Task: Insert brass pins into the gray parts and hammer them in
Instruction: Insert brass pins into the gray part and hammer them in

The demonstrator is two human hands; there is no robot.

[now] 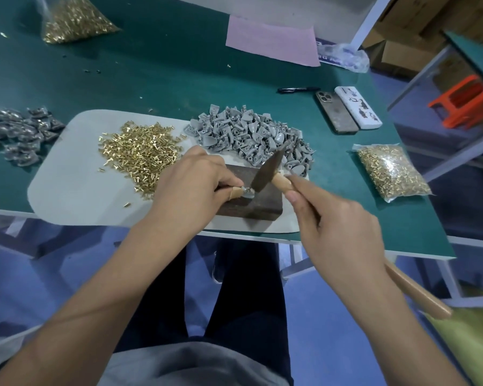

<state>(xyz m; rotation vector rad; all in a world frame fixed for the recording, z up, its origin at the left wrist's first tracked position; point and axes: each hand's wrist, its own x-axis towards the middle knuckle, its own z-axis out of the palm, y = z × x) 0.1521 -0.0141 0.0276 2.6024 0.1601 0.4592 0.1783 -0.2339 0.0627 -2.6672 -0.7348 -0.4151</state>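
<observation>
My left hand (191, 188) pinches a small gray part (247, 192) and holds it down on a dark metal block (257, 203). My right hand (338, 218) grips the wooden handle of a hammer (265, 174), whose dark head rests with its lower end against the part. A loose heap of brass pins (140, 151) lies on the pale mat (76, 185) to the left of the block. Behind the block is a pile of gray parts (251, 132). Whether a pin sits in the held part is hidden by my fingers and the hammer head.
Bagged gray parts (20, 135) lie at the far left. Bags of brass pins stand at the back left (73, 20) and at the right (391, 169). Two phones (346, 110), a pen (297, 89) and a pink sheet (273, 40) lie further back. The table's front edge (346, 242) runs beneath my wrists.
</observation>
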